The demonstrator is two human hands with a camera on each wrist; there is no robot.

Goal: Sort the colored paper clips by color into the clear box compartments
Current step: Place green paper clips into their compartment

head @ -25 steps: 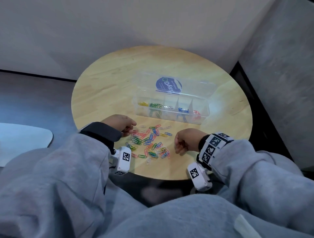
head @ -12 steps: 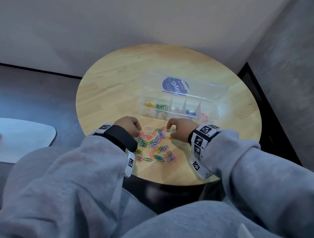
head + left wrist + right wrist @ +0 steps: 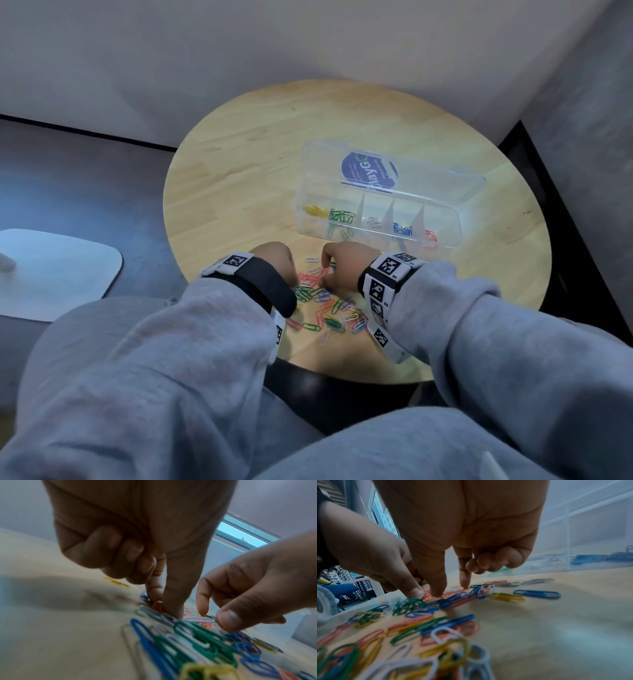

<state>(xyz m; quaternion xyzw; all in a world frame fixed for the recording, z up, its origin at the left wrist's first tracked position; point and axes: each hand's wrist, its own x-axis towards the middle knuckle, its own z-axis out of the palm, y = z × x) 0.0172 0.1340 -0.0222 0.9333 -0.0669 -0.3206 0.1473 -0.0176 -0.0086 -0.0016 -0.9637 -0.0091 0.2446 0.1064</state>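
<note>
clear box (image 3: 455,192): yellow, green, white, blue, red clips, one colour per compartment | hands' grasp: cannot tell

Free room: bare wood on round table (image 3: 239,164) left of and behind clear box (image 3: 376,219), also far right rim. Strip betw. box front wall and clip pile (image 3: 329,308) is narrow, w/ a few stray clips in it. Both hands crowd pile's far edge: left hand (image 3: 274,260) and right hand (image 3: 346,263) close together, fingertips nearly meeting. Box lid (image 3: 394,174) lies open behind the compartments, blocking approach from the back. Near table edge just below pile is bare.
</note>
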